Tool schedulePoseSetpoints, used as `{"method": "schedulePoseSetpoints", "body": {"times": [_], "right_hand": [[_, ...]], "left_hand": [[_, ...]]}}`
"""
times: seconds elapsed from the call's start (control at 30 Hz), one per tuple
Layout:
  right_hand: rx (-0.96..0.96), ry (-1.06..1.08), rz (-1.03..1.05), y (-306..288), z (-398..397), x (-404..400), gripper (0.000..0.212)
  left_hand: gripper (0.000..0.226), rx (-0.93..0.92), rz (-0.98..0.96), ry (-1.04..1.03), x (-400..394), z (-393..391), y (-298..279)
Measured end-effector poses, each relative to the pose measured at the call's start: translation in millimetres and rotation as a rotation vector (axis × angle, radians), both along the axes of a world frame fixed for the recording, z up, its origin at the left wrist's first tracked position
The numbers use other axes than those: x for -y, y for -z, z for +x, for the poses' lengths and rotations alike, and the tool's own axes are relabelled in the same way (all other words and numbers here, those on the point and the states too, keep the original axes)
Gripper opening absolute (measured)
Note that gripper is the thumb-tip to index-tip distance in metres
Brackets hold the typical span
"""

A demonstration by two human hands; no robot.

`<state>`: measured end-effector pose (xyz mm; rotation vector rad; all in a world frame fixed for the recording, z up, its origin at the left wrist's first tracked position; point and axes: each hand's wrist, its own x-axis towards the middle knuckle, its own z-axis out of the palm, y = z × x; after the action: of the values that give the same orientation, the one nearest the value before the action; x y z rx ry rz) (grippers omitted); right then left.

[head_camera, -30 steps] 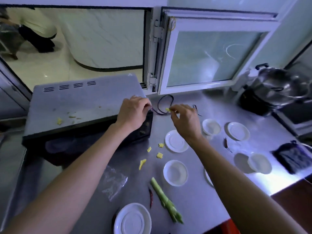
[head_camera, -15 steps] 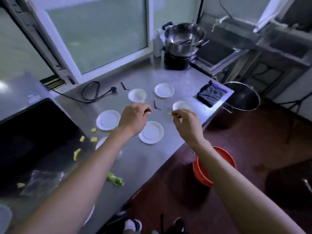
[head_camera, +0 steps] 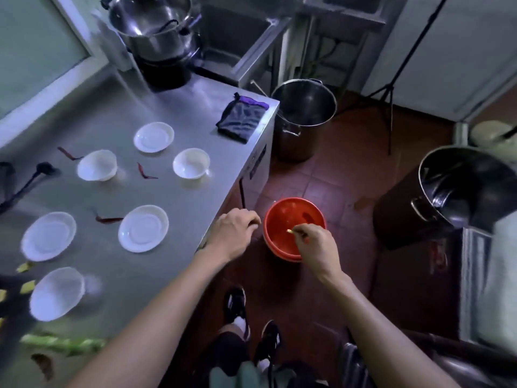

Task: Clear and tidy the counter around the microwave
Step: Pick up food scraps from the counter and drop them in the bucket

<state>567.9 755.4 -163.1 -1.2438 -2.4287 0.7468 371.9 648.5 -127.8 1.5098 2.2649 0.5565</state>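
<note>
At the far left edge small yellow scraps (head_camera: pixel 26 287) lie on the steel counter (head_camera: pixel 179 113), with a green stalk (head_camera: pixel 64 344) near the front edge; both are still to be cleared. Moving right, white saucers (head_camera: pixel 143 228) and small white bowls (head_camera: pixel 191 163) are spread well apart across the counter, and three red chillies (head_camera: pixel 108 219) lie between them; none of this looks tidied yet. A dark cloth (head_camera: pixel 242 119) sits at the counter's far right corner; a steel pot (head_camera: pixel 152 26) stands at the back. Just past the counter's front corner hangs the left hand (head_camera: pixel 234 233), fingers curled under; whether it holds a scrap I cannot tell. Right of it, on the floor, stands the red bucket (head_camera: pixel 293 228); over its mouth the right hand (head_camera: pixel 317 242) pinches a tiny yellow scrap (head_camera: pixel 291 231) between thumb and fingertip, not yet let go. By my reading the task is at an early stage: one scrap is about to be binned; the other scraps, stalk, chillies and dishes remain.
</note>
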Motion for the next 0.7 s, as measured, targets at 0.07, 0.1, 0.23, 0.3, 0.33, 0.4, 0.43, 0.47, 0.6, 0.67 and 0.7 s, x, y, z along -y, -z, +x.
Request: {"method": "schedulePoseSetpoints", "body": {"times": [0.07, 0.1, 0.23, 0.3, 0.33, 0.4, 0.43, 0.47, 0.6, 0.67, 0.7], "right_hand": [[0.032, 0.039, -0.023, 12.1, 10.8, -11.0, 0.012], [0.057, 0.054, -0.037, 17.7, 14.0, -18.3, 0.012], [0.156, 0.097, -0.062, 39.9, 12.1, -53.6, 0.011], [0.194, 0.13, -0.088, 52.8, 6.6, -69.8, 0.01], [0.208, 0.146, -0.108, 58.9, 3.3, -77.0, 0.01], [0.231, 0.162, -0.146, 71.8, -3.8, -90.1, 0.011], [0.236, 0.169, -0.159, 78.2, -7.3, -96.8, 0.011], [0.236, 0.178, -0.176, 84.5, -10.4, -103.3, 0.012], [0.257, 0.231, -0.269, 110.7, -18.3, -122.9, 0.016], [0.283, 0.251, -0.313, 129.0, -20.4, -132.9, 0.017], [0.287, 0.263, -0.333, 139.6, -21.4, -138.1, 0.017]], "left_hand": [[0.01, 0.021, -0.026, 0.049, -20.4, 5.5, 17.1], [0.011, 0.034, -0.043, 0.064, -31.2, 6.1, 25.6], [0.011, 0.094, -0.099, 0.122, -78.0, -2.6, 58.9], [0.01, 0.133, -0.127, 0.151, -100.3, -11.8, 77.1], [0.01, 0.156, -0.145, 0.158, -110.3, -16.6, 86.4], [0.01, 0.189, -0.184, 0.167, -127.6, -24.6, 103.0], [0.011, 0.2, -0.2, 0.173, -136.3, -27.9, 110.5], [0.011, 0.211, -0.214, 0.175, -144.6, -30.9, 117.8], [0.01, 0.261, -0.26, 0.158, -172.8, -40.0, 144.7], [0.009, 0.28, -0.281, 0.158, -187.0, -41.8, 161.5], [0.009, 0.283, -0.294, 0.161, -195.0, -42.3, 171.4]]}}
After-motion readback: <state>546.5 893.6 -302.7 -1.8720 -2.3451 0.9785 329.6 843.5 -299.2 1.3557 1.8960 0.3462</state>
